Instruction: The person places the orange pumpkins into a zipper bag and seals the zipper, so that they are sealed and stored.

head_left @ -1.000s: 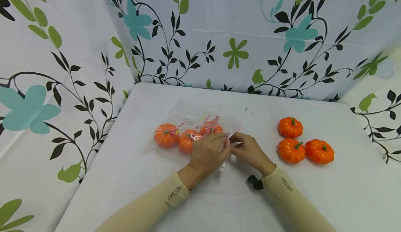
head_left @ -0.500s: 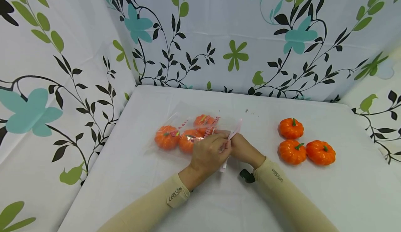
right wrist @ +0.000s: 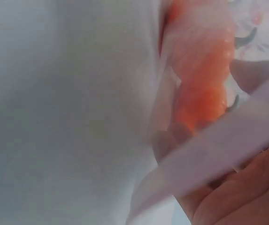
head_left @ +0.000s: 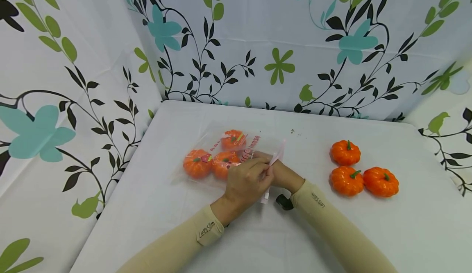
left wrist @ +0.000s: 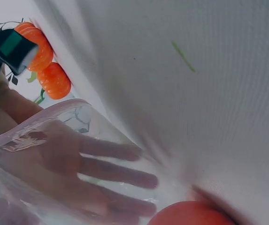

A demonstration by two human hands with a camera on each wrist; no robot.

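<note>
A clear zip bag (head_left: 191, 183) with pink print lies on the table, holding three small orange pumpkins: one at the left (head_left: 197, 165), one in the middle (head_left: 223, 166), one at the back (head_left: 233, 141). My left hand (head_left: 245, 183) pinches the bag's edge near its mouth (head_left: 277, 155). Through that mouth my right hand (head_left: 285, 175) reaches inside. In the left wrist view, the right hand's fingers (left wrist: 120, 174) show through the plastic, straight and spread, with a pumpkin (left wrist: 190, 215) just beyond their tips. Pumpkins (right wrist: 202, 98) also show past the bag's pale edge in the right wrist view.
Three more orange pumpkins stand grouped on the right of the white table (head_left: 243, 240): one behind (head_left: 345, 153), one in front (head_left: 346, 181), one at the right (head_left: 381, 182). A dark wrist camera (head_left: 284, 202) sits under the right wrist. Patterned cloth (head_left: 228, 39) hangs behind.
My right hand has slid left from the bag's mouth to inside it. The pumpkin nearest it has moved left and back within the bag. The left hand keeps its place.
</note>
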